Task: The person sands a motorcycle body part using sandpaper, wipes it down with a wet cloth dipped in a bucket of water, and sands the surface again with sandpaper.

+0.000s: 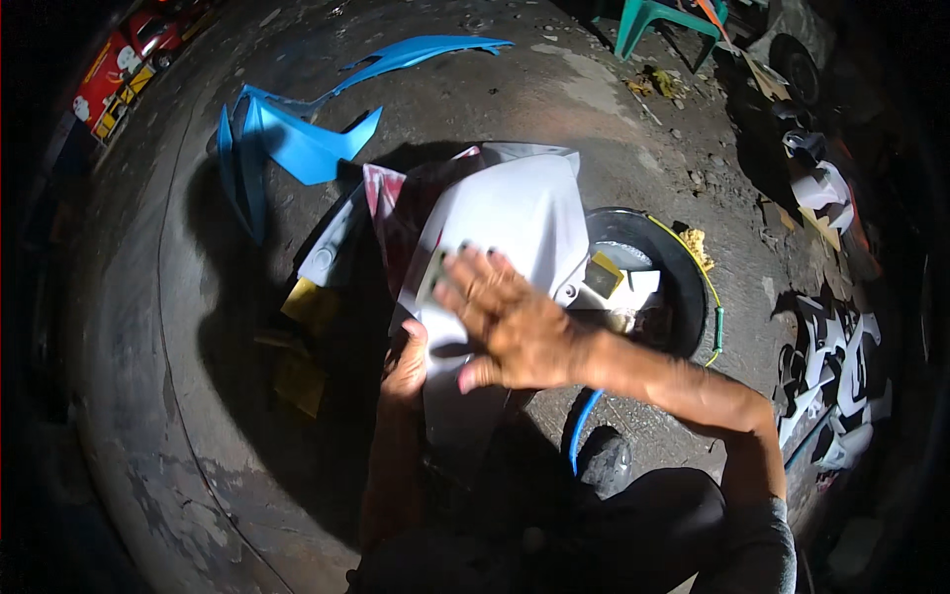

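A white moulded panel [524, 213], much like a motorcycle fairing, is tilted up in front of me. My left hand [404, 368] grips its lower left edge, thumb on the near face and fingers hidden behind. Across the panel's middle lies my right hand [520, 322], fingers outstretched and slightly blurred. A small grey-green patch shows by its fingertips; whether that is a sheet under them I cannot tell. Behind the panel sits a red-and-white piece [382, 190]. To the right stands a black bucket [688, 297] with cloudy liquid, white scraps and a yellowish sheet in it.
Blue panels [312, 144] lie on the concrete floor at far left. Yellow sheets [309, 300] are in shadow to my left. A green plastic stool [643, 22] stands far right, with several white-and-black pieces [841, 381] at the right edge. A blue hose [582, 428] runs near my shoe.
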Tool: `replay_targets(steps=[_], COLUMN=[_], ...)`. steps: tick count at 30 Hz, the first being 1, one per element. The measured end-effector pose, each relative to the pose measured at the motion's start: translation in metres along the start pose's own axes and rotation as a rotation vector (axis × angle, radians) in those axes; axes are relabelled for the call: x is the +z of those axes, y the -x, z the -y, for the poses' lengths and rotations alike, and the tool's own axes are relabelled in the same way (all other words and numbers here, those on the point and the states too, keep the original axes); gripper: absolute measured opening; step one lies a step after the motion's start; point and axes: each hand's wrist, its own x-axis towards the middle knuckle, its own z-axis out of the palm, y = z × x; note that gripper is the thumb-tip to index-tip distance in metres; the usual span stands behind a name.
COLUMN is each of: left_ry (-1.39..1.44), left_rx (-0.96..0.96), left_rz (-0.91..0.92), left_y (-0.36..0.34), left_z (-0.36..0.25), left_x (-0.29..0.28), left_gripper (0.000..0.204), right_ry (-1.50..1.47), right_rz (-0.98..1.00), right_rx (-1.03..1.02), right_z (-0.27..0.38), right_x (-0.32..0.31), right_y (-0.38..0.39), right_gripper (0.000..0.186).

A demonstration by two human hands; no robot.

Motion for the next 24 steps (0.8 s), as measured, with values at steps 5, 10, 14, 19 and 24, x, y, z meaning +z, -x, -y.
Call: replay_targets(steps=[5, 10, 14, 19, 24], left_ry=[-0.034, -0.042, -0.035, -0.059, -0.051], left_rx=[-0.017, 0.008, -0.004, -0.003, 0.007], left_rz=[-0.004, -0.026, -0.050, -0.061, -0.104], left_y=[0.005, -0.002, 0.003, 0.004, 0.007], left_z=[0.004, 0.000, 0.006, 0.006, 0.007], left_x=[-0.006, -0.008, -0.007, -0.011, -0.015], left_gripper=[0.054, 0.054, 0.054, 0.053, 0.053], right_ry=[0.053, 0.105, -0.016, -0.049, 0.012], right_rz=[-0.056, -0.054, -0.133, -0.232, -0.235], right_rx=[0.203, 0.301, 0.035, 0.258, 0.142], right_z=[-0.054, -0.053, -0.019, -0.069, -0.060], right_x=[-0.004, 0.003, -0.007, -0.001, 0.008], right_y=[-0.032, -0.029, -0.003, -0.037, -0.022], right_gripper=[0.084, 0.091, 0.089, 0.085, 0.086])
